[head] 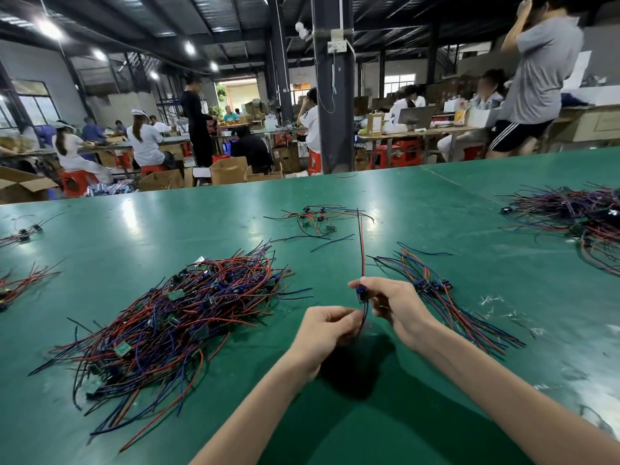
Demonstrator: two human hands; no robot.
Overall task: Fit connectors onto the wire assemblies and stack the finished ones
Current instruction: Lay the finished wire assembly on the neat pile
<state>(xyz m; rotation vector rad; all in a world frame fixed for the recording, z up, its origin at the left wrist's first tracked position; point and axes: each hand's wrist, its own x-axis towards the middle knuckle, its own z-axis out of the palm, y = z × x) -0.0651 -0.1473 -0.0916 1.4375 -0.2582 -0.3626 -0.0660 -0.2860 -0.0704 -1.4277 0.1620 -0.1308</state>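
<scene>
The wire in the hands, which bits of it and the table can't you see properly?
Head view:
- the connector on the held wire assembly: tiny, half covered by the right hand; fit unclear.
- its lower ends: hidden inside the left hand.
- the far-right wire pile: cut off by the picture's edge.
- the green boards in the big pile: too small to read.

Green table fronts dark pillar, red stools, ceiling lamps.
</scene>
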